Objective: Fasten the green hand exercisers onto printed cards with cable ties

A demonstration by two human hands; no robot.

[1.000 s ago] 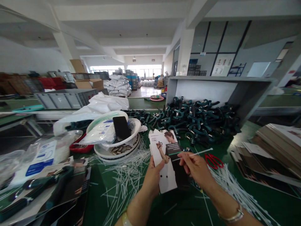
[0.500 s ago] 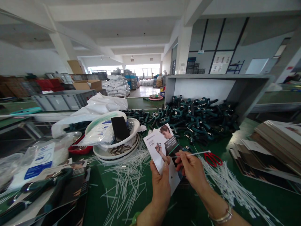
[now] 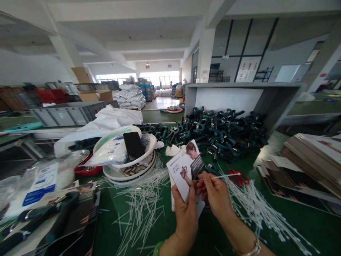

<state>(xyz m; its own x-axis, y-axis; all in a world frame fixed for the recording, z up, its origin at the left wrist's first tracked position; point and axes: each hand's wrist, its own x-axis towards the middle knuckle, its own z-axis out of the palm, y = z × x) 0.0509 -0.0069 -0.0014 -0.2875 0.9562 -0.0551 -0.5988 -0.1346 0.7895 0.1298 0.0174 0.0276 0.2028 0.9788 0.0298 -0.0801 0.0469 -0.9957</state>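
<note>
My left hand [image 3: 185, 211] grips a printed packaging card [image 3: 178, 177], white and dark, tilted above the green table. Between the thumb and fingers of my right hand [image 3: 217, 193] is a thin white cable tie [image 3: 226, 175], its head pointing right and its other end against the card near the left fingers. Behind the card lies a big heap of dark green hand grips [image 3: 221, 131]. Red-handled scissors [image 3: 241, 179] lie just beyond my right hand, beside a bundle of white cable ties [image 3: 269, 217].
Cut tie pieces [image 3: 144, 209] litter the table on the left. A black phone [image 3: 133, 145] rests on a white bowl [image 3: 150, 144] of small parts. Cards are stacked at right [image 3: 306, 167]; more cards with hand grips [image 3: 61, 213] lie at left. A grey bin [image 3: 69, 113] stands behind.
Both hands, with the card and the cable tie, have shifted slightly right in the view and the card has turned a little. The camera view has also shifted slightly. Both holds stay the same.
</note>
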